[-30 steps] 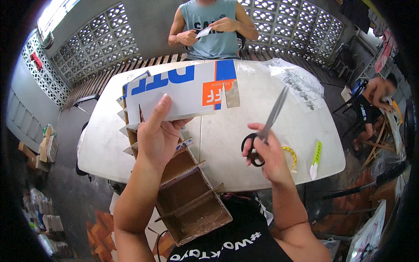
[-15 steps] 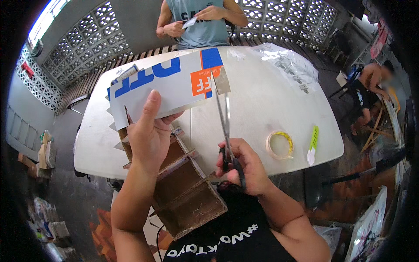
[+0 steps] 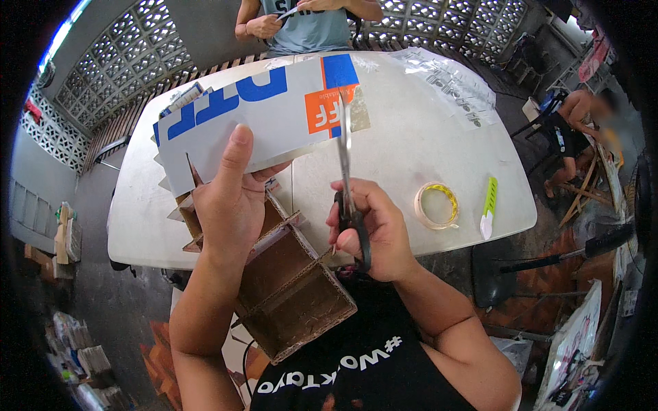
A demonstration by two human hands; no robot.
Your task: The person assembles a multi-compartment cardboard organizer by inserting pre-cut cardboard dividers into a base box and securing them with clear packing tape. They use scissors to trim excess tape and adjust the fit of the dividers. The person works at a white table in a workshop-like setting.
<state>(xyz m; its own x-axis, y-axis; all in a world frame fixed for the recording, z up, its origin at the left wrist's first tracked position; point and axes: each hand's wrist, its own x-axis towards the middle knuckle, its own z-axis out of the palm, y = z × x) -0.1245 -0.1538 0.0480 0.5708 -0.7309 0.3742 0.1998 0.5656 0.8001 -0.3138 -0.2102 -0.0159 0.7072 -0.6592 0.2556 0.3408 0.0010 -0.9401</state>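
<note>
My left hand [image 3: 229, 205] grips a white cardboard sheet [image 3: 274, 116] printed in blue and orange, thumb on the near face. Several pointed flaps show along the sheet's left side. In my right hand [image 3: 377, 236] is a pair of black-handled scissors [image 3: 345, 164]. Their blades point up across the sheet's right end, looking nearly together; a grey-brown edge sticks out just beyond them. Under my left wrist, a brown cardboard box [image 3: 295, 301] with dividers leans against my lap. Whether the sheet joins the box is hidden by my hand.
A roll of tape [image 3: 419, 212] and a green-handled cutter [image 3: 490, 198] lie on the white table [image 3: 391, 157] to the right. Clear plastic [image 3: 449, 82] covers its far right. A person [image 3: 308, 27] opposite handles a small white piece; another person [image 3: 576, 123] sits at far right.
The scissor blades have come closer together at the sheet's right end. My right hand has shifted slightly up and left. The whole view has tilted a little.
</note>
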